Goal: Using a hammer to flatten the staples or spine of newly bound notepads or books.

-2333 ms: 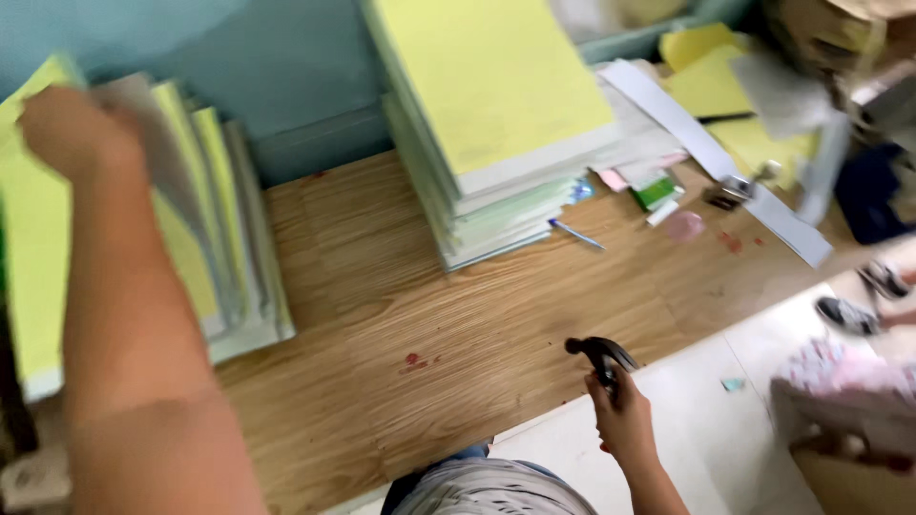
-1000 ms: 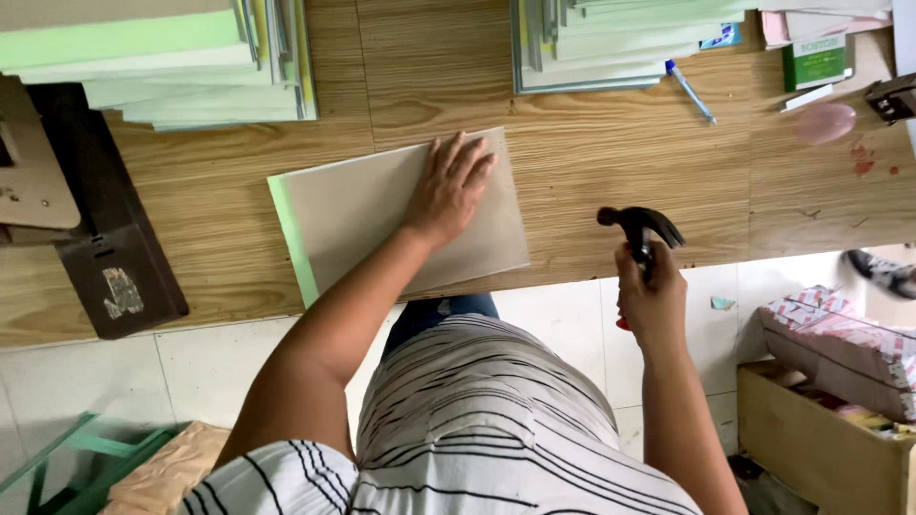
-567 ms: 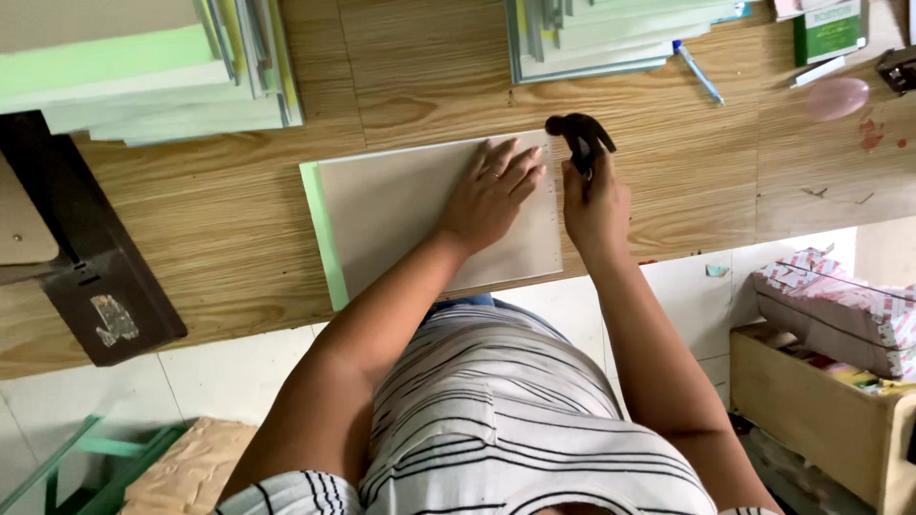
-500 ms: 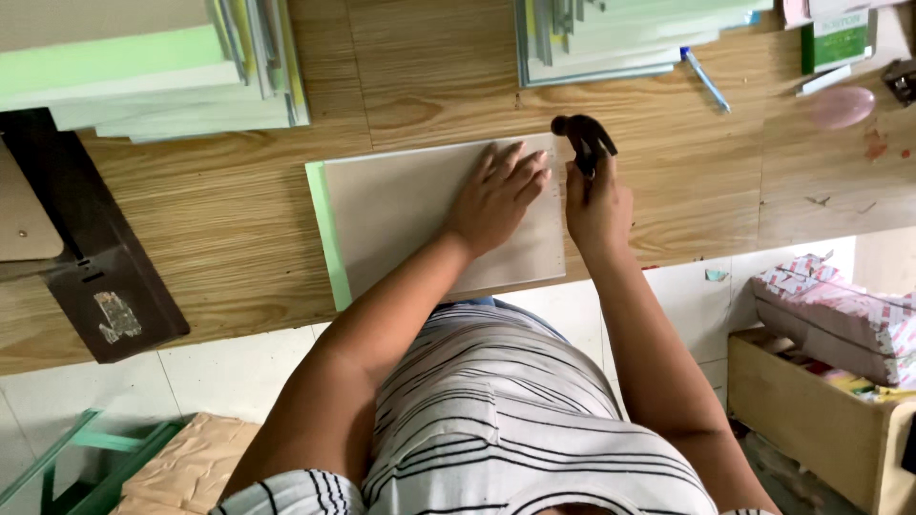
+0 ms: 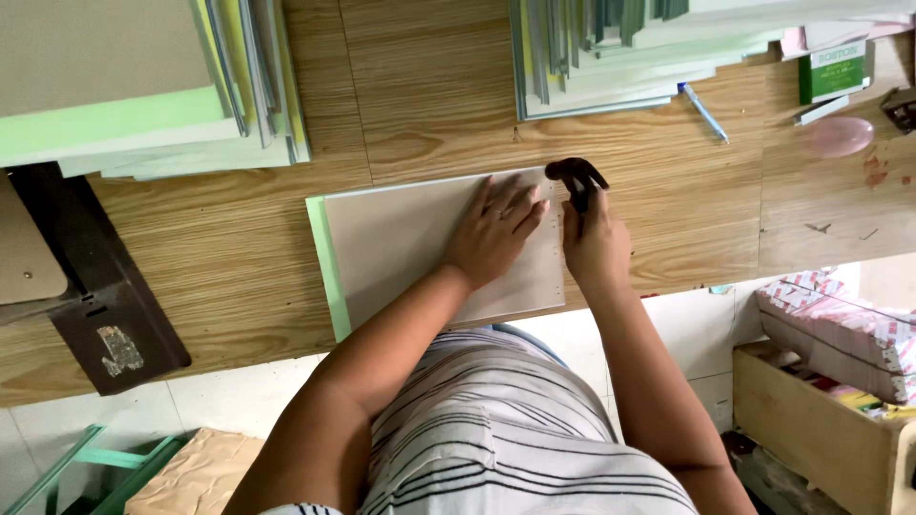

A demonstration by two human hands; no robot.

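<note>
On the wooden table (image 5: 239, 248), just in front of the person's striped shirt (image 5: 515, 429), lies a flat grey board (image 5: 410, 243) with a green strip along its left edge. Its long axis runs left to right across the view, and its near edge sits almost at the table's near edge. The board is slightly skewed — its right end sits a little higher in the view than its left.

The left hand (image 5: 496, 229) lies palm down on the right part of the board, fingers spread and flat, pointing up and to the right toward the far corner. It grips nothing; it simply rests on the surface.

The right hand (image 5: 593, 243) is just beside it, at the board's right edge, fingers curled shut around the handle of a dark hammer (image 5: 574, 176). The handle runs away from the person, roughly square to the board's long axis, and the head sits at the far end, over the board's far right corner. Whether the head touches the board I cannot tell.

Farther back stand two stacks of boards — one at the left (image 5: 143, 86), one at the centre right (image 5: 611, 57). A blue pen (image 5: 704, 113) lies beside the right stack, with a green box (image 5: 835, 69) and a pink oval object (image 5: 840, 135) further right.
</note>
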